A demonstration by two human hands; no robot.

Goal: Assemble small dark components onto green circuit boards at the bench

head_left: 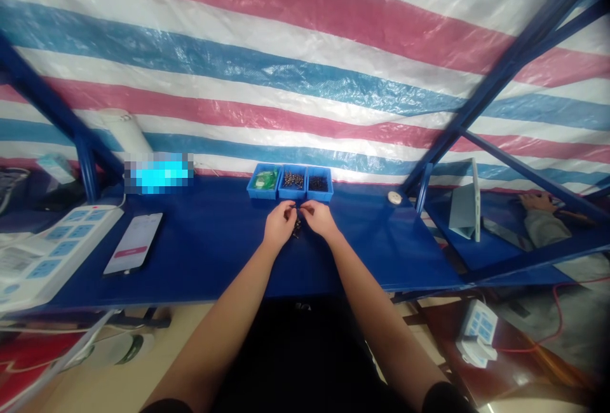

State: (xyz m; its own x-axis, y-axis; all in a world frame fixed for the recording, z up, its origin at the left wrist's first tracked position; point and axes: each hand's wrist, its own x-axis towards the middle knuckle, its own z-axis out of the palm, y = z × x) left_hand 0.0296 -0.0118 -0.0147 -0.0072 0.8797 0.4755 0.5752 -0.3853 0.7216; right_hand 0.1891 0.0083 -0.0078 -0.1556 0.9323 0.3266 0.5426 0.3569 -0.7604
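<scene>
My left hand (279,222) and my right hand (319,217) meet over the blue table (214,248), fingers pinched together on a small dark part (297,209) held between them. A little pile of dark small parts (297,230) lies on the table just below the hands. Behind the hands stand three small blue bins: the left bin (264,182) holds green pieces, the middle bin (293,182) and the right bin (319,183) hold dark small parts.
A phone (134,243) lies at the left, beside a white power strip (42,254). A small white round object (394,197) sits right of the bins. A tablet (467,206) stands at the right, near another person's hand (536,202). Blue frame posts flank the table.
</scene>
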